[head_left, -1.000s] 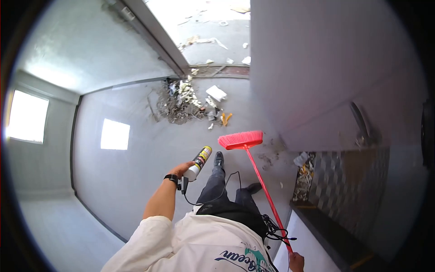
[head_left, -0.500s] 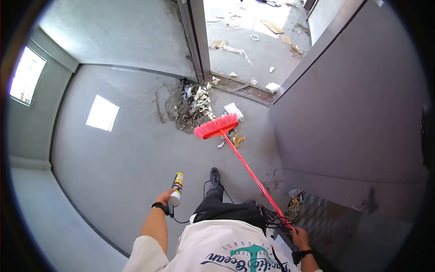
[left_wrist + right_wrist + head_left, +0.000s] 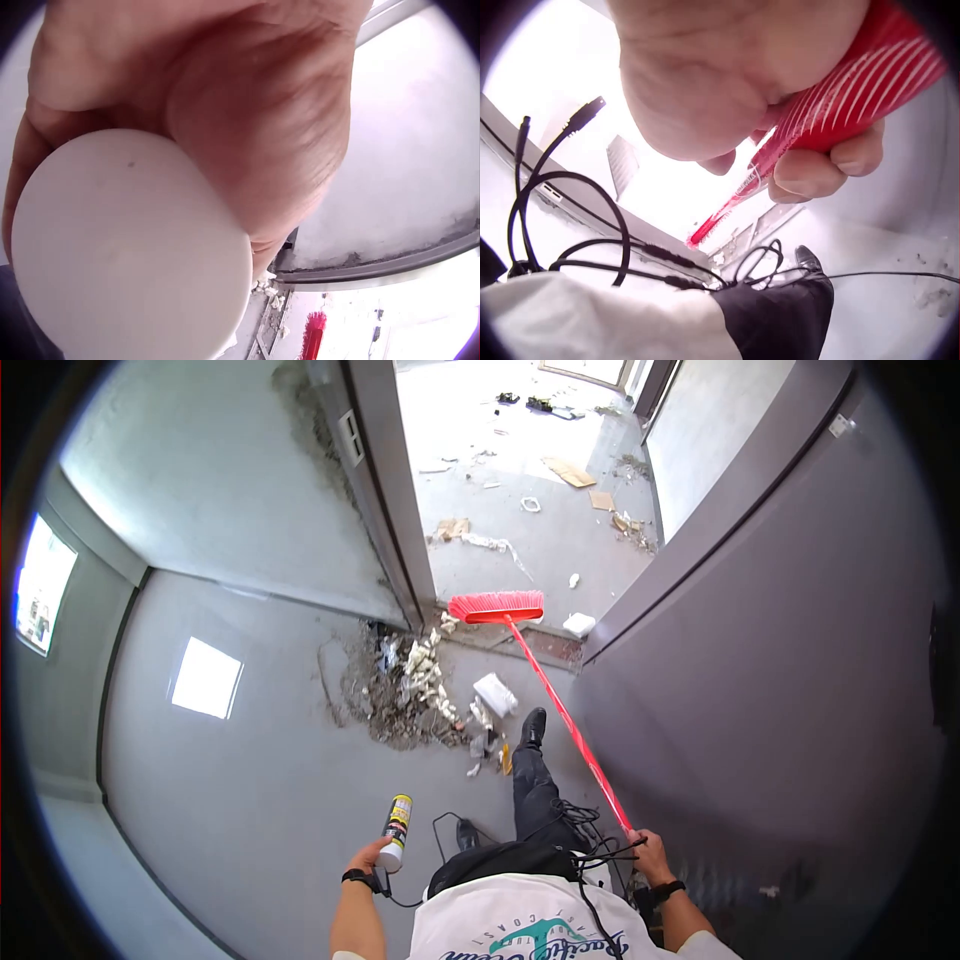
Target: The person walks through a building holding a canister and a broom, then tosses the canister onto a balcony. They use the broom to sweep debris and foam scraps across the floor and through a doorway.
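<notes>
- We are noting that the broom (image 3: 570, 725) is now reaching out ahead of the person, its red broom head (image 3: 497, 610) showing against the doorway threshold (image 3: 560, 648); we cannot tell whether the bristles are touching the floor.
- We are judging that this is putting the broom head past the main heap of the debris pile (image 3: 395, 705), so the bristles are not working on that heap at this moment.
- We are finding the right hand (image 3: 651, 857) gripping the handle, its fingers curling round the red shaft in the right wrist view.
- We are finding the left hand (image 3: 369, 854) holding the canister (image 3: 397, 828) well apart from the broom, with the white base filling much of the left wrist view.
- Against the frame 0.5 s ago, we are recording 3 differences: the broom head is no longer overlapping the pile's edge and the white packet (image 3: 495, 694); the leading shoe (image 3: 534, 727) is now standing near that packet and the orange piece (image 3: 507, 761); more of the littered floor beyond the doorway is showing.
- We are seeing both hands keeping their holds across the 2 frames.
</notes>
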